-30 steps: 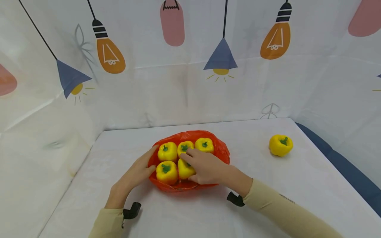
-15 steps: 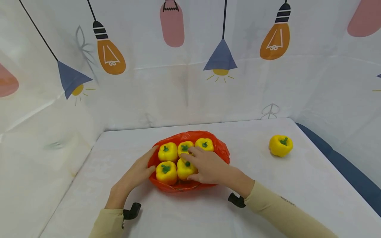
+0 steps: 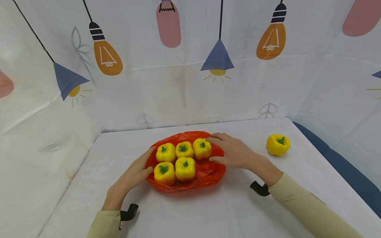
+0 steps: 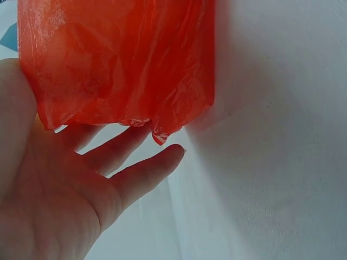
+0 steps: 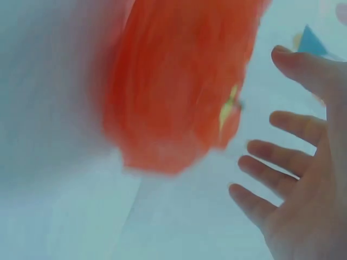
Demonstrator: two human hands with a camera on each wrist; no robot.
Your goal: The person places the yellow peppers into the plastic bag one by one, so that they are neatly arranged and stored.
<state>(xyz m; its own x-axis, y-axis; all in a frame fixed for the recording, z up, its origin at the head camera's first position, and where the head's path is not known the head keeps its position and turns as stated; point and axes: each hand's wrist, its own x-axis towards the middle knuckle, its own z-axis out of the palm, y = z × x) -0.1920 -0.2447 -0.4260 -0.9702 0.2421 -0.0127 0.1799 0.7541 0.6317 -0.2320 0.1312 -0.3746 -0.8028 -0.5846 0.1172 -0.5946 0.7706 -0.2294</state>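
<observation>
A red plastic bag (image 3: 209,173), its mouth spread wide, sits on the table with several yellow bell peppers (image 3: 185,170) inside, green stems up. At its left side, my left hand (image 3: 135,172) rests against the rim, fingers relaxed and apart. The left wrist view shows the fingers (image 4: 146,173) reaching behind the red plastic (image 4: 119,59). Over the bag's right rim is my right hand (image 3: 236,152), beside the far right pepper and holding nothing. Its fingers (image 5: 271,173) are spread beside the bag in the right wrist view, where a bit of pepper shows.
A single yellow bell pepper (image 3: 278,145) lies on the white-covered table (image 3: 190,218) to the right. A white curtain (image 3: 166,89) printed with lamps and bulbs hangs behind the table. Something dark blue (image 3: 333,158) runs along the table's right edge.
My right hand has let go of the near middle pepper and moved right to the bag's rim. That pepper now stands upright in full view. The left hand has stayed by the left rim.
</observation>
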